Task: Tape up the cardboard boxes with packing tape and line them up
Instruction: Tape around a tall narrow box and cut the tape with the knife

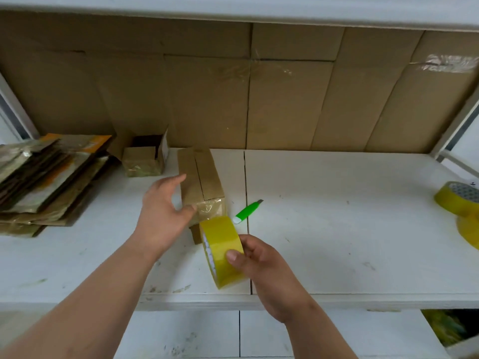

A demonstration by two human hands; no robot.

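We're gripping the yellow tape roll (223,251) in our right hand (261,265), thumb curled over its band, holding it just in front of the long cardboard box (201,181) sitting on the white tabletop (337,229). Our left hand (166,216) is lying open against the box's left side, thumb touching the near corner where clear tape is already shining.

What's worrying us: nothing's really pinning the box, so pulling tape could be dragging it toward us or skewing the strip. The green utility knife (247,211) is lying just beside the box on the right, close to where the roll is heading.

Room-wise, we're working near the front edge, so the roll could be slipping off. Loads of open surface to the right; flattened cardboard (46,182) and a small open box (145,158) are crowding the left.
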